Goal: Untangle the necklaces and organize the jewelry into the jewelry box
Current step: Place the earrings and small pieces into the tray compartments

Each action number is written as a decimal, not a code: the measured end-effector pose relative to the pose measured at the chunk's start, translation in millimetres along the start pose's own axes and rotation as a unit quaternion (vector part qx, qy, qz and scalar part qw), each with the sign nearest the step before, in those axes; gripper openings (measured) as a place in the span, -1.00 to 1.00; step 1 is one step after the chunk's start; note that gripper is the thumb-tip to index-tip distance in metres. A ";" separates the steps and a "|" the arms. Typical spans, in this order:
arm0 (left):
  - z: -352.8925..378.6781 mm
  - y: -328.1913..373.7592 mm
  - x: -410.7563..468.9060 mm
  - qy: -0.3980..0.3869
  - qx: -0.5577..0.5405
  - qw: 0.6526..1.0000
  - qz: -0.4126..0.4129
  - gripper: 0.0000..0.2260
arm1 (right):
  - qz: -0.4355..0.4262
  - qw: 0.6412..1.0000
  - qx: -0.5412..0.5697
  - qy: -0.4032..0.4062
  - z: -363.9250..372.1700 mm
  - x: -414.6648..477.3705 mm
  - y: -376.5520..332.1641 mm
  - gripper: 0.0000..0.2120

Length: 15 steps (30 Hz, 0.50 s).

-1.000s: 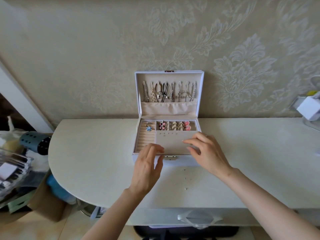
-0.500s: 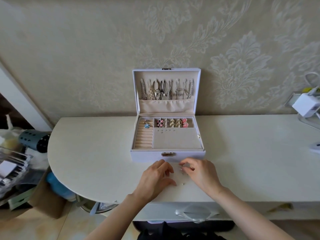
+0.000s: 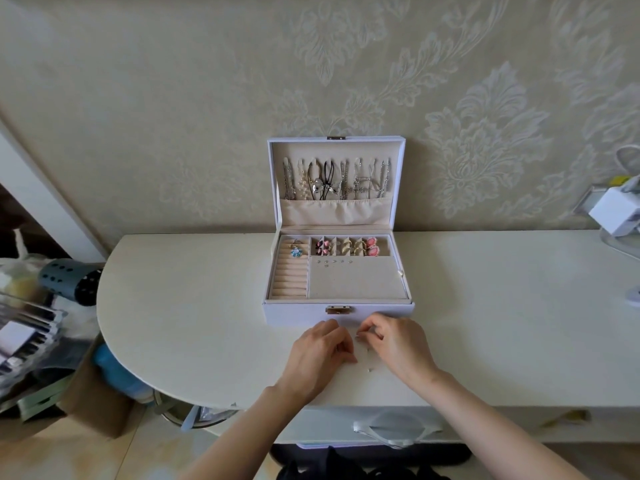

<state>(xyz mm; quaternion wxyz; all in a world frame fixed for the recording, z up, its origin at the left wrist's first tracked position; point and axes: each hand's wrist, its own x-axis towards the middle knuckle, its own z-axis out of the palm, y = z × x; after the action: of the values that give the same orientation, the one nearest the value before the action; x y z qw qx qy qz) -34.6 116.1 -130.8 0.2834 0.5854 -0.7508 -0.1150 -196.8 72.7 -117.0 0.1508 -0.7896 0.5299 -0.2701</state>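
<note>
Right hand [image 3: 398,348] pinches a stud [image 3: 358,336] over cream table [image 3: 207,306] by patterned wall [image 3: 173,98]

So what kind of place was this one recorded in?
Most likely a room in a home, perhaps a bedroom: cream damask-patterned wallpaper behind a white round-ended table, an open white jewelry box with beige lining on it, and what looks like a dark teal hair dryer among clutter at the left.

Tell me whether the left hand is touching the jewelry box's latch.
Apart. The head view shows a strip of the jewelry box's white front between the latch and the left hand's knuckles.
</note>
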 end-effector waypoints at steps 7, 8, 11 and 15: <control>-0.4 2.4 -0.8 0.036 -0.026 0.999 0.026 -0.90 | -0.058 0.995 0.074 0.032 -12.1 -5.8 -2.5 -0.89; -4.0 4.0 0.5 0.045 -0.048 0.997 0.028 -0.91 | -0.081 0.992 0.086 0.048 -17.6 -4.2 -5.6 -0.89; -21.6 13.7 13.4 0.087 -0.141 0.986 0.032 -0.91 | -0.126 0.981 0.124 0.079 -32.9 8.9 -14.9 -0.95; -49.1 26.3 45.0 0.127 -0.264 0.955 -0.039 -0.81 | -0.082 0.968 0.218 0.092 -44.4 37.7 -24.5 -0.90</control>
<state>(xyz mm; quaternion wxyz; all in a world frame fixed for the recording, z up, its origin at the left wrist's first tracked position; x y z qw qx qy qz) -35.4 89.0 -64.6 0.5163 0.5280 -0.6283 -0.2447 -193.3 49.8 -58.2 0.2474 -0.7504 0.4030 -0.4617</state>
